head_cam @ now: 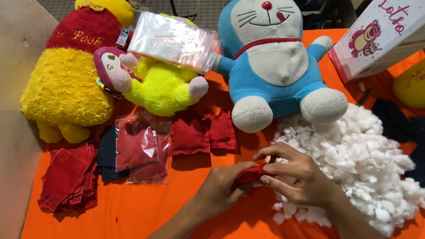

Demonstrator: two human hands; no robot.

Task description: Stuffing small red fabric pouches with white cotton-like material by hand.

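A clear zip bag (137, 148) lies flat near the middle left of the orange cloth (133, 212), with a folded red piece inside it; a second such bag seems to lie under it. Further off, a bundle of empty clear bags (172, 40) rests on top of a yellow plush (164, 86) with a pink face. At the far right a white and pink box (380, 37) stands tilted; I cannot tell what is in it.

The orange cloth covers the whole worktop. A beige panel (15, 110) runs along the left edge, and grey floor shows at the far side. On the cloth sit a red and yellow bear (66, 84) at the far left, a blue and white cat plush (274, 62) in the middle, a stack of red fabric (68, 179) near left, two stuffed red squares (203, 132) in front of the yellow plush, dark cloth pieces (394, 119) on the right, and a big heap of white stuffing (363, 163) on the right.

The red pouch (250, 175) is small, soft and crumpled, lying just at the near edge of the stuffing. The left hand (221, 188) is closed round its left end from below. The right hand (294, 175) pinches its right end, fingers curled together over the fabric, with the wrist resting against the stuffing.
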